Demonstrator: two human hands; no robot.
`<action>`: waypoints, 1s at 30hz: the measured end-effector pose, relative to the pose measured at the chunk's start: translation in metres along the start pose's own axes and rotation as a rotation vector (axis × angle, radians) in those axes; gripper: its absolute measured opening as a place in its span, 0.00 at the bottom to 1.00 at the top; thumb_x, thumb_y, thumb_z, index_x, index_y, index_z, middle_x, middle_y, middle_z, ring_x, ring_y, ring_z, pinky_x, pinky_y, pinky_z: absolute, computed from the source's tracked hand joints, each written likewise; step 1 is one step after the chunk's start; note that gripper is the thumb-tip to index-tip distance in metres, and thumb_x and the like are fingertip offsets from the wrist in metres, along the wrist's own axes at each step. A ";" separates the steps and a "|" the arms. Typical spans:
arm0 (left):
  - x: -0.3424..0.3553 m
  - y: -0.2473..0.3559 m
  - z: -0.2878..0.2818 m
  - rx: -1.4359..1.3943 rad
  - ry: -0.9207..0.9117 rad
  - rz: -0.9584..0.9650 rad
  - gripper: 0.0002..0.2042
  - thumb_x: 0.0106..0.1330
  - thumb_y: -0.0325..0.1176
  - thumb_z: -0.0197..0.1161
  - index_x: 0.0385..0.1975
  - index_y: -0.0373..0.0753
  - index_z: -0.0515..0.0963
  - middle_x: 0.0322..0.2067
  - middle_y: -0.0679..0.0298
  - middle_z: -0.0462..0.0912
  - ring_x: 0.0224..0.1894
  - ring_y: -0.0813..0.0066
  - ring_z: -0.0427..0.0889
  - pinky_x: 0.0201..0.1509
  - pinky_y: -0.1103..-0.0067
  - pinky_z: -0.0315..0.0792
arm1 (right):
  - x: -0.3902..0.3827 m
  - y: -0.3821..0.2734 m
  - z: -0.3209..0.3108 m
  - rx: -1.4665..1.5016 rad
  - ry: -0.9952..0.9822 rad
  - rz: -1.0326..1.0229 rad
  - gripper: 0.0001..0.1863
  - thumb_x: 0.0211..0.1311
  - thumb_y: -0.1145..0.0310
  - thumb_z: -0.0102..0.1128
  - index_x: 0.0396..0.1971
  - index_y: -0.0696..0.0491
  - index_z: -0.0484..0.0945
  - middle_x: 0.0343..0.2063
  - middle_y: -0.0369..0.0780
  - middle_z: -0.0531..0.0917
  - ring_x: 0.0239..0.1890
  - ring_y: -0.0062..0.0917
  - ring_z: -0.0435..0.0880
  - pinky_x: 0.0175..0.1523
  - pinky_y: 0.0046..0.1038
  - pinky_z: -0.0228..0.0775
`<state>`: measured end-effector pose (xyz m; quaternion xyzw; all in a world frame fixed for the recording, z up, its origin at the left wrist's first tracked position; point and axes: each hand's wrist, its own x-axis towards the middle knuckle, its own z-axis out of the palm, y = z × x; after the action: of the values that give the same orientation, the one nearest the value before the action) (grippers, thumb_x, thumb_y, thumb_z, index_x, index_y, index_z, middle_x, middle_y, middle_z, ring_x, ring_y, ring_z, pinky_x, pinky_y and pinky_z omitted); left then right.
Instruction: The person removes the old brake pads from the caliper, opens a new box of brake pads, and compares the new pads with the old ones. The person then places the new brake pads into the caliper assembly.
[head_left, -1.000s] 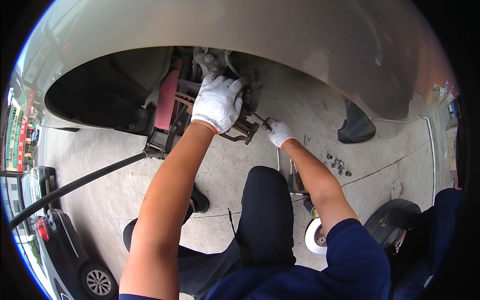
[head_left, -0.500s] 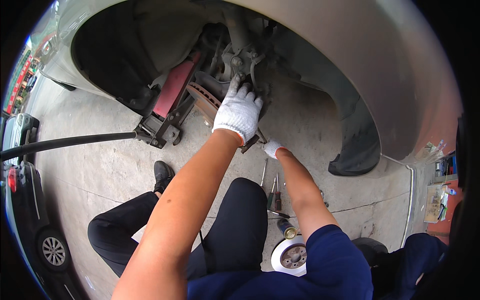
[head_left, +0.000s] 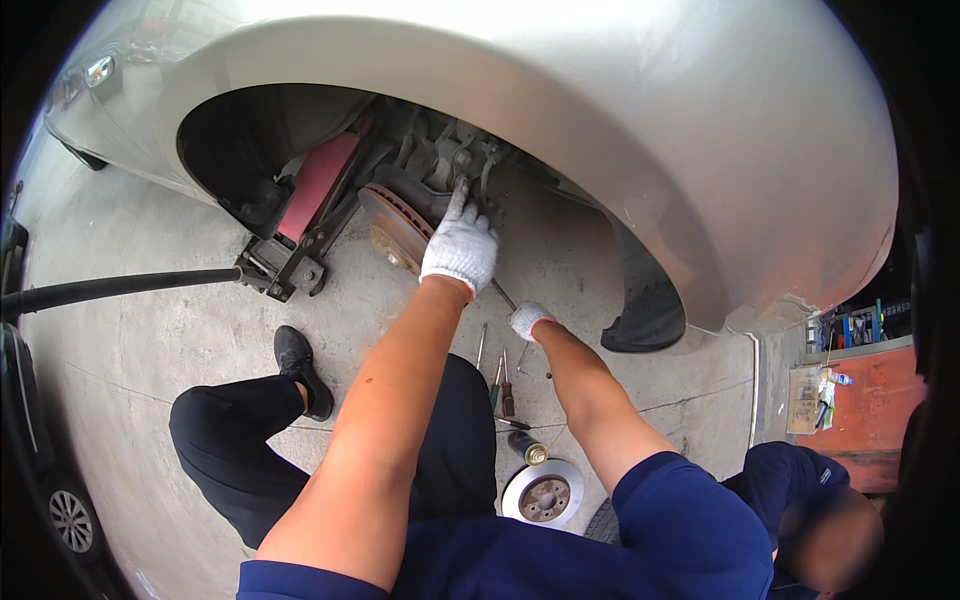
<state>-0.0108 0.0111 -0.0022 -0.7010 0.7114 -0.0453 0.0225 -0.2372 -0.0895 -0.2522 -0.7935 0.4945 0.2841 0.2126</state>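
My white-gloved left hand (head_left: 459,242) is at the rusty brake disc (head_left: 395,235) inside the wheel arch, index finger extended along the grey suspension parts (head_left: 455,150), the others curled over something hidden. Below and right of it, my gloved right hand (head_left: 530,322) is closed on a thin metal bar (head_left: 504,293), whose far end is hidden behind my left hand. A red floor jack (head_left: 315,180) with a long black handle (head_left: 130,288) is left of the disc.
The silver car body (head_left: 700,140) arches overhead. Screwdrivers (head_left: 506,398), a spray can (head_left: 532,449) and a shiny disc (head_left: 543,495) lie on the concrete. A co-worker (head_left: 800,510) is at lower right, near a red cabinet (head_left: 870,400). Another car (head_left: 65,515) is at left.
The view has shifted. My right hand and bar have moved lower relative to my left hand, which stays at the hub. More of the co-worker now shows at lower right.
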 end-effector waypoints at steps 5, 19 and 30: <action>-0.008 -0.008 0.012 -0.033 0.018 0.009 0.15 0.68 0.34 0.54 0.46 0.41 0.87 0.47 0.62 0.87 0.64 0.64 0.77 0.85 0.55 0.36 | -0.020 -0.026 -0.004 -0.017 -0.025 0.016 0.25 0.68 0.53 0.52 0.48 0.57 0.87 0.53 0.54 0.84 0.58 0.49 0.83 0.64 0.43 0.75; -0.014 -0.006 0.012 -0.121 0.218 0.033 0.21 0.67 0.35 0.56 0.59 0.38 0.80 0.56 0.55 0.83 0.69 0.56 0.72 0.84 0.53 0.41 | -0.075 -0.027 -0.052 0.016 0.010 -0.053 0.25 0.69 0.51 0.54 0.56 0.53 0.83 0.54 0.53 0.84 0.57 0.51 0.83 0.62 0.45 0.76; -0.001 -0.049 -0.013 -0.426 0.618 0.143 0.17 0.67 0.31 0.57 0.54 0.37 0.80 0.53 0.50 0.83 0.62 0.47 0.76 0.79 0.49 0.54 | -0.110 -0.024 -0.030 0.544 0.521 -0.141 0.18 0.75 0.54 0.50 0.54 0.45 0.82 0.45 0.50 0.87 0.48 0.52 0.85 0.52 0.50 0.77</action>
<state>0.0373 0.0114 0.0150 -0.5919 0.7251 -0.1040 -0.3364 -0.2468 -0.0251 -0.1555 -0.7858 0.5333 -0.0843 0.3015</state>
